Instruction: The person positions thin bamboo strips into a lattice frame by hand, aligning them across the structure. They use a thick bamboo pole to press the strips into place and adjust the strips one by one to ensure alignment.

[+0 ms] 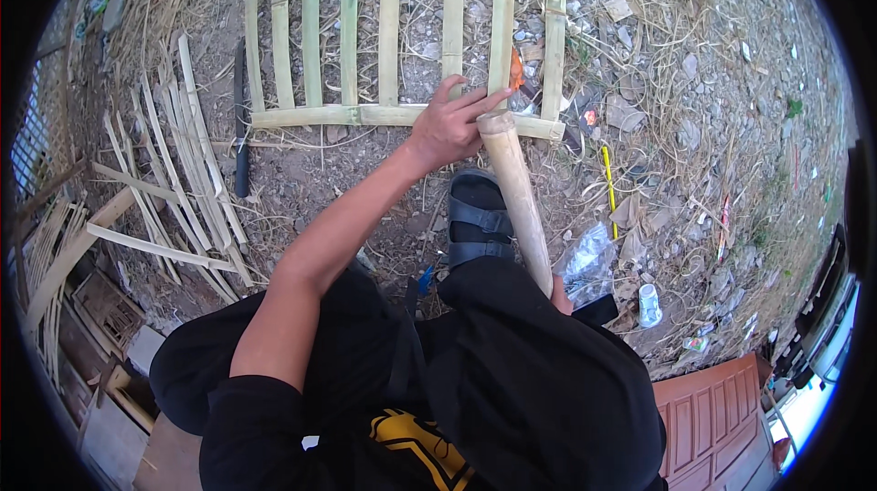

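A lattice of pale and greenish bamboo slats [389,25] lies on the ground ahead of me, its near ends meeting a bamboo crosspiece [315,116]. My left hand [445,128] rests on that crosspiece right of its middle, fingers apart and stretched toward a slat's end. Just right of those fingers is the blunt end of a thick round bamboo stick [521,194], which slants back past my sandalled foot. At the stick's near end, my right hand [561,296] is closed round it, mostly hidden behind my knee.
Left of the lattice lies a long dark-handled blade [241,116], beside loose split bamboo strips [187,162]. To the right are a yellow stick [610,190], a clear plastic bag [587,263] and a white cup [649,306]. A reddish-brown panelled door [713,413] lies at the lower right.
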`<state>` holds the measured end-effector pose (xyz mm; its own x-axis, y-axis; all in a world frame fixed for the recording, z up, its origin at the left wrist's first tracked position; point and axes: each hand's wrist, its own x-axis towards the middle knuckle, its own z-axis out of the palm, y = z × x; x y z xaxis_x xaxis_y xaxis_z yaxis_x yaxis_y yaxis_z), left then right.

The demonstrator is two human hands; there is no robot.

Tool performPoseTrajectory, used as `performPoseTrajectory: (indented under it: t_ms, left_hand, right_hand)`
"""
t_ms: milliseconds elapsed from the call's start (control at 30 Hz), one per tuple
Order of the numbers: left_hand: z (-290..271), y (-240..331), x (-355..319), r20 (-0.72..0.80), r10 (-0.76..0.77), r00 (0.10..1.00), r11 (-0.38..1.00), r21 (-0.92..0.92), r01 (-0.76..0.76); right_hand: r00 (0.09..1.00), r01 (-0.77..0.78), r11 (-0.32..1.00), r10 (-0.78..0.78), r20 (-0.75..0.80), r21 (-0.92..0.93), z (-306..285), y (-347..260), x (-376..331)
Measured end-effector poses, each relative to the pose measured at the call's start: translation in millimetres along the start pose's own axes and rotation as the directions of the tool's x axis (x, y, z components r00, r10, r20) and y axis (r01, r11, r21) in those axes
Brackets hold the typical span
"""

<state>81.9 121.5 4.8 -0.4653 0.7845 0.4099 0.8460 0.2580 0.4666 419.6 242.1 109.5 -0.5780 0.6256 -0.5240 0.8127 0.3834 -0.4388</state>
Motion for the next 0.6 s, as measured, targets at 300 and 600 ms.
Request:
performPoseTrajectory:
  t_ms: [300,600]
  left_hand:
    - [-2,-1,3,0.019,-0.047,0.999,0.998,-0.039,0.048]
    - [-5,0,7,0.032,-0.079,0.996,0.996,-0.026,0.080]
  right_hand:
    - [0.994,0.018,0.996,-0.009,0.109,-0.087,-5,1,5]
    - [0.999,0.039,0.999,-0.039,0.027,-0.017,-9,-7,5]
